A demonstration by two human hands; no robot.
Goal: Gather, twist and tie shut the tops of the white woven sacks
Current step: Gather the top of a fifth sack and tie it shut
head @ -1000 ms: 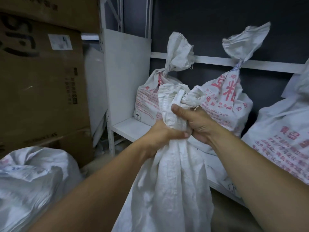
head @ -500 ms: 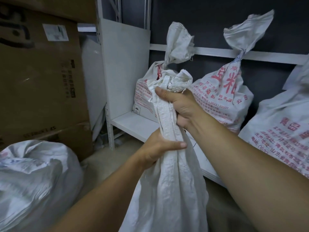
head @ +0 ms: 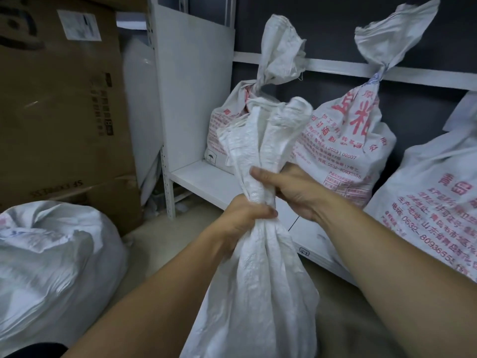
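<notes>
A plain white woven sack (head: 258, 293) stands in front of me, its top gathered into a narrow neck. My left hand (head: 242, 215) grips that neck from the left. Just above it, my right hand (head: 291, 192) wraps the neck from the right, thumb laid across the front. The loose top of the sack fans out above both hands. Two tied sacks with red print, one on the left (head: 232, 130) and one in the middle (head: 353, 140), stand on the white shelf (head: 204, 177) behind.
A third printed sack (head: 433, 202) leans on the shelf at the right. Another white sack (head: 51, 259) lies on the floor at the left. Large cardboard boxes (head: 59, 99) stack against the left side. Bare floor shows between the sacks.
My right hand has slid down the neck from near the top to just above my left hand. The loose top now stands free above both hands.
</notes>
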